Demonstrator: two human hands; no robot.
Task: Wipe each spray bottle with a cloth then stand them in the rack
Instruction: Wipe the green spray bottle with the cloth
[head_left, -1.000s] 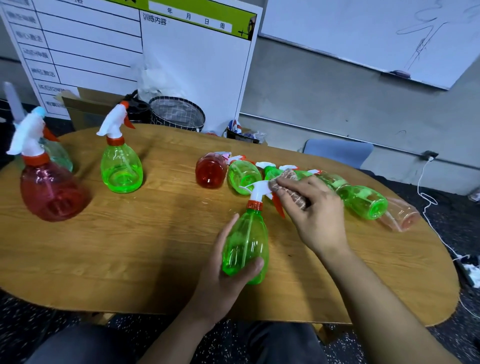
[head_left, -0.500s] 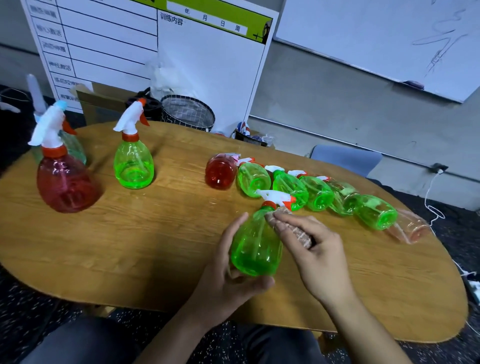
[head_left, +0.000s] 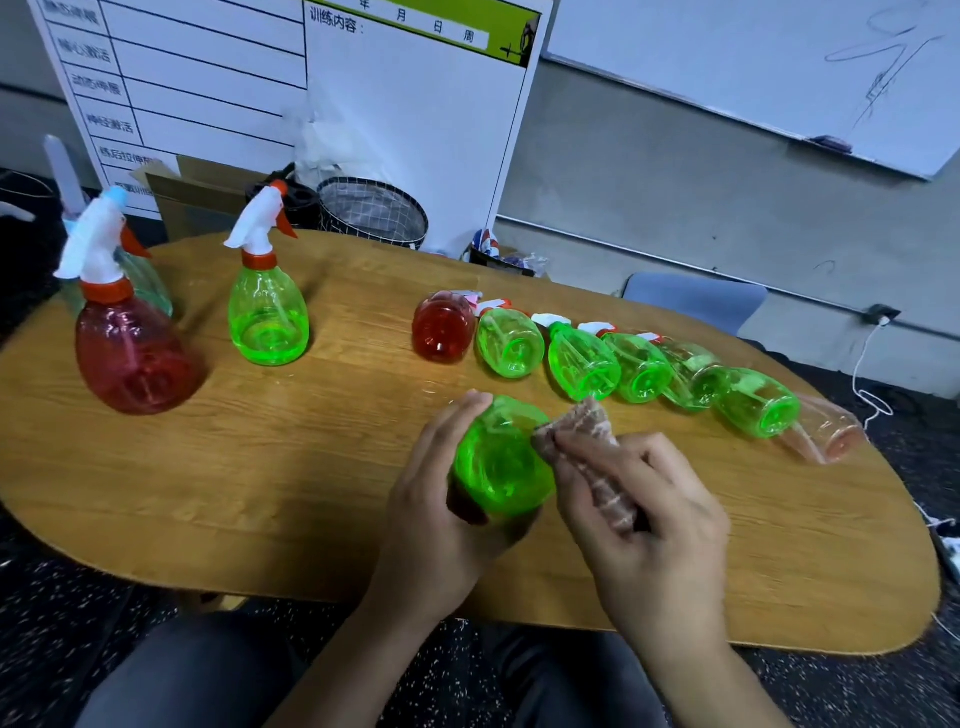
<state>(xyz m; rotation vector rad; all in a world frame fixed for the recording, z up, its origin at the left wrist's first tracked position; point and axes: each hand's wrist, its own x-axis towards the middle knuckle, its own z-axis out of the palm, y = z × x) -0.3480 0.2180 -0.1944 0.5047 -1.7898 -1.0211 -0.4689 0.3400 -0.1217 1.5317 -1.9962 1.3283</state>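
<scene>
Beyond the held bottle (head_left: 501, 462), perhaps seven bottles (head_left: 641, 368) lie sideways.

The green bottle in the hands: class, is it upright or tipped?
Tipped. The held green bottle shows its round base to the camera, its sprayer hidden behind; the left hand grips it while the right hand presses the cloth on it.
</scene>
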